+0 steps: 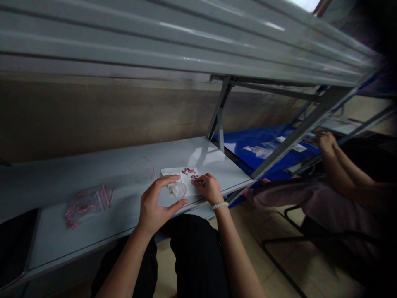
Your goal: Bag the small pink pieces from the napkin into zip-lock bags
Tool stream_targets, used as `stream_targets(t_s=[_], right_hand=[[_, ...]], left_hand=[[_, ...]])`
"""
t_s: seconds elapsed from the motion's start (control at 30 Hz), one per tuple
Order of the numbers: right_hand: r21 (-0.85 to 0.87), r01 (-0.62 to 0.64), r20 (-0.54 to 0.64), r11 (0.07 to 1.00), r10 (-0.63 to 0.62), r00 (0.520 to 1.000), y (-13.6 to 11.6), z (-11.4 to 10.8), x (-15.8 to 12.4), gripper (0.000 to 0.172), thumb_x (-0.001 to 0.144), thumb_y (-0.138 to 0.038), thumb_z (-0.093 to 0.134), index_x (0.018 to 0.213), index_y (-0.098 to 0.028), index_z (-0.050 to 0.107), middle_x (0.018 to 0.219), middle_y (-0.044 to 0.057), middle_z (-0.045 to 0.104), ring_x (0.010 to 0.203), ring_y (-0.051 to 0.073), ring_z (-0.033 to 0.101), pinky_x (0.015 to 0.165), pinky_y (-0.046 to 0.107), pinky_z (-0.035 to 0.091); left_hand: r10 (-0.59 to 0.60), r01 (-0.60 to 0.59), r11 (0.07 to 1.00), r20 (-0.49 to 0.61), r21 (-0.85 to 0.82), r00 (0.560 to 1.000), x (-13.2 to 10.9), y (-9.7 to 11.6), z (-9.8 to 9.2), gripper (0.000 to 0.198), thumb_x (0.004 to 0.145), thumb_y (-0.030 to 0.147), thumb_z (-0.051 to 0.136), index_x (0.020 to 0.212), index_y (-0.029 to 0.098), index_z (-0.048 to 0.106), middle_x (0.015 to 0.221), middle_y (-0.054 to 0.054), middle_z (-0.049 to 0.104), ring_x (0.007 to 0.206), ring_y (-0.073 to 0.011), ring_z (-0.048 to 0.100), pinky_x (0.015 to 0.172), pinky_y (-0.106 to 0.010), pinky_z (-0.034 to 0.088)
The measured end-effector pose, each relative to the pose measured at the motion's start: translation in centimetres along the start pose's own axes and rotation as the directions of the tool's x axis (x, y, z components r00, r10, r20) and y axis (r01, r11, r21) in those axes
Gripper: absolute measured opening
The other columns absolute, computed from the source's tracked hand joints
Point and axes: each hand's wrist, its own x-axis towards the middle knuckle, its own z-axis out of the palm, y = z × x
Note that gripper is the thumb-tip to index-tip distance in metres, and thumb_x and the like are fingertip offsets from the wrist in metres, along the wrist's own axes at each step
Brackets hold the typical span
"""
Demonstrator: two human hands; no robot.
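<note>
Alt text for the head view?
The left hand curves around a clear container on white paper strewn with pink beads on a grey table; the right hand touches the beads. A co-worker's hand shows at right.

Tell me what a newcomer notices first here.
The left hand and right hand stand centred on the grey bench, over a white sheet scattered with small pink pieces beside a clear cup. Left of them lies a clear bag of pink items; at right a co-worker's hand reaches toward a blue table.
</note>
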Motion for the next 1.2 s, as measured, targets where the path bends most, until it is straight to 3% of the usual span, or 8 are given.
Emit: stream_targets(t_s=[0.57, 0.8, 1.0, 1.1, 1.2], right_hand=[[0.076, -0.018, -0.014, 0.997, 0.019, 1.0, 0.2, 0.1, -0.4, 0.009, 0.078, -0.018, 0.062, 0.077, -0.014, 0.07, 0.075, 0.006, 0.06, 0.061, 0.014, 0.054, 0.061, 0.026, 0.042], [0.108, -0.017, -0.016, 0.994, 0.018, 1.0, 0.4, -0.1, -0.6, 0.013, 0.079, -0.024, 0.062, 0.08, -0.014, 0.071, 0.073, 0.005, 0.06, 0.063, 0.015, 0.054, 0.061, 0.026, 0.041], [0.165, -0.04, -0.034, 0.986, 0.046, 0.998, 0.7, 0.1, -0.7, 0.013, 0.077, -0.026, 0.063, 0.079, -0.015, 0.071, 0.071, 0.005, 0.061, 0.062, 0.016, 0.053, 0.06, 0.027, 0.041], [0.227, -0.056, -0.077, 0.972, 0.075, 0.994, -0.2, -0.5, -0.8, 0.014, 0.077, -0.027, 0.063, 0.077, -0.015, 0.07, 0.072, 0.006, 0.062, 0.064, 0.016, 0.052, 0.061, 0.028, 0.041], [0.389, -0.035, -0.075, 0.921, 0.069, 0.995, -3.0, -2.5, -0.9, 0.017, 0.08, -0.032, 0.063, 0.079, -0.016, 0.07, 0.079, 0.007, 0.065, 0.067, 0.016, 0.053, 0.061, 0.028, 0.041]], left_hand=[[-0.007, 0.007, 1.0, -0.01, -0.011, 1.0, -0.1, -0.1, 0.0, 0.049, 0.07, 0.024, 0.078, 0.112, 0.022, 0.053, 0.114, -0.007, 0.067, 0.108, -0.0217, 0.063, 0.097, -0.039, 0.05], [-0.028, 0.023, 0.995, 0.043, 0.1, 0.999, 0.2, -0.6, 0.0, 0.046, 0.072, 0.028, 0.076, 0.112, 0.021, 0.055, 0.109, -0.006, 0.066, 0.103, -0.0213, 0.063, 0.092, -0.036, 0.05], [-0.119, 0.106, 0.978, 0.062, 0.18, 0.991, -0.1, -2.0, 0.5, 0.042, 0.072, 0.025, 0.075, 0.108, 0.021, 0.054, 0.101, -0.006, 0.064, 0.095, -0.0212, 0.061, 0.085, -0.035, 0.05], [-0.139, 0.123, 0.975, 0.075, 0.187, 0.987, -0.3, -2.4, 0.6, 0.043, 0.071, 0.025, 0.076, 0.108, 0.021, 0.054, 0.099, -0.005, 0.064, 0.094, -0.0212, 0.062, 0.084, -0.035, 0.05], [-0.14, 0.125, 0.977, 0.078, 0.174, 0.987, -0.3, -2.3, 0.6, 0.044, 0.071, 0.026, 0.076, 0.109, 0.021, 0.054, 0.101, -0.006, 0.065, 0.095, -0.0212, 0.062, 0.085, -0.034, 0.05]])
